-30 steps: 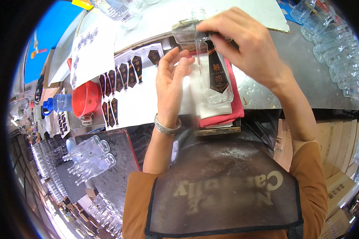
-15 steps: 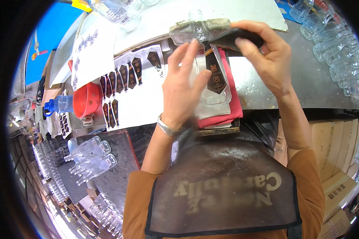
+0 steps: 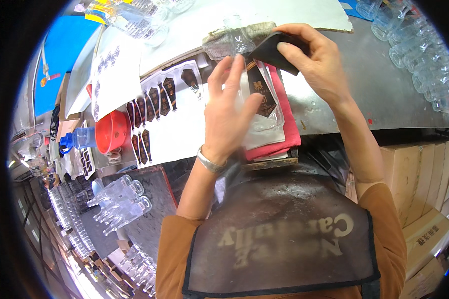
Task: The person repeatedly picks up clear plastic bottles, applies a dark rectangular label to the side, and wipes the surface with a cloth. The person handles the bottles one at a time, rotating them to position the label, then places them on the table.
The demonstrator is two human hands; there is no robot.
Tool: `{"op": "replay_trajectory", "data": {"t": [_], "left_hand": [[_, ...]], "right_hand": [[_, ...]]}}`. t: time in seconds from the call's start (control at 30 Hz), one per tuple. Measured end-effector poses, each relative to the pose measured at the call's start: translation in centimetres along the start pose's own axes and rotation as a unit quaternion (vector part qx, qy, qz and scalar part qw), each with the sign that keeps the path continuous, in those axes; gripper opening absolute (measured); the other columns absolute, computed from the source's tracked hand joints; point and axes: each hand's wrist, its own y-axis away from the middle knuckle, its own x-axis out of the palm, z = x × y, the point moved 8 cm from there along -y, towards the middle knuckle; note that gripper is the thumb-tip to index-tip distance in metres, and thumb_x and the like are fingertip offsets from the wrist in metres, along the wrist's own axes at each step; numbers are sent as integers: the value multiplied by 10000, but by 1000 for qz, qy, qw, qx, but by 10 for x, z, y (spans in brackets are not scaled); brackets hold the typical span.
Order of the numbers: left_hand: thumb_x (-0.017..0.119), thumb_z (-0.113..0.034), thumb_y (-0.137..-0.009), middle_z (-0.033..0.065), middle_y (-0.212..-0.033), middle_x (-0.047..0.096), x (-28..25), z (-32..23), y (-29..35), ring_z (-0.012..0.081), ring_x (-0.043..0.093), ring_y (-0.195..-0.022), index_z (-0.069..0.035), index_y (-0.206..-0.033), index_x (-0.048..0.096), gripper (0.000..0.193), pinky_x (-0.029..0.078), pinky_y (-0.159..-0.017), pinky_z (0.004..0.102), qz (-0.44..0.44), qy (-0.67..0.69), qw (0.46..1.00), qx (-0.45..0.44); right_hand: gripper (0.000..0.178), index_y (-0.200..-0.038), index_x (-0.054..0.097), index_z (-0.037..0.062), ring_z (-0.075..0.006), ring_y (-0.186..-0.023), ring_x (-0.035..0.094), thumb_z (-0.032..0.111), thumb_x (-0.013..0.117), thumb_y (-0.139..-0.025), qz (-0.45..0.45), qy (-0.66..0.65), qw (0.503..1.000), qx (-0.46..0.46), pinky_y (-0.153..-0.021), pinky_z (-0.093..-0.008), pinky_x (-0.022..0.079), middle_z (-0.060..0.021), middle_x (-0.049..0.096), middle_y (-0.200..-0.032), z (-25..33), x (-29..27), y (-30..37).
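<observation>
A clear glass bottle lies on its back in front of me, its neck on a folded greyish cloth. On its flat face is a black label with gold-coloured print. My left hand is open over the bottle's left side, thumb spread from the fingers; whether its fingertips touch the glass I cannot tell. In my right hand is a thin, black, flat scraper, pinched between thumb and fingers. The scraper's left corner is close to the top of the label, near the bottle's shoulder.
Under the bottle are white paper and a pink cloth. To the left lies a sheet of black labels, beside a red bowl and a blue-capped plastic bottle. Glass bottles line the right; cardboard boxes stand below.
My right hand has shifted slightly left, and the black scraper now shows more of its flat side. The left hand stays over the bottle. The whole view has turned a little.
</observation>
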Motion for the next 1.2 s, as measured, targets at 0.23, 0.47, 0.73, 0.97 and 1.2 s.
{"op": "replay_trajectory", "data": {"t": [0.23, 0.47, 0.73, 0.97, 1.2], "left_hand": [[879, -272, -694, 247, -1555, 350, 0, 10, 22, 375, 483, -1337, 29, -1582, 144, 1191, 425, -1067, 463, 69, 151, 986, -30], [929, -172, -615, 275, -1498, 409, 8, 7, 42, 379, 559, -1240, 66, -1562, 98, 1283, 484, -1016, 444, 69, 17, 997, -11], [878, -96, -670, 290, -1483, 439, 11, 9, 48, 394, 549, -1279, 67, -1567, 106, 1194, 468, -1048, 429, 61, 48, 997, 1], [837, -59, -674, 259, -1502, 436, 13, 19, 52, 363, 480, -1360, 65, -1549, 214, 1081, 404, -1109, 411, 64, 57, 996, -15], [836, -90, -690, 235, -1488, 460, 13, 18, 51, 350, 495, -1347, 31, -1557, 251, 1053, 403, -1107, 411, 60, 78, 995, -8]], "right_hand": [[235, -1180, 668, 11, -84, -940, 639, 35, 631, -949, 0, 59, 987, -147, -853, -235, 532, -24, 698, -1039, 33, 7, -8], [283, -955, 673, 64, -281, -939, 647, -54, 695, -698, 165, 208, 888, -376, -817, -381, 544, -64, 689, -984, 70, 53, 42], [305, -990, 693, 53, -296, -966, 668, -79, 655, -718, 164, 120, 931, -304, -842, -395, 548, -100, 704, -999, 80, 33, 40], [339, -953, 662, 71, -287, -935, 657, -68, 647, -645, 229, 75, 939, -243, -813, -398, 537, -95, 702, -1010, 46, 28, 97], [330, -1000, 677, 40, -282, -840, 670, -56, 675, -684, 240, 71, 942, -221, -739, -363, 544, -119, 700, -927, 54, 36, 86]]}}
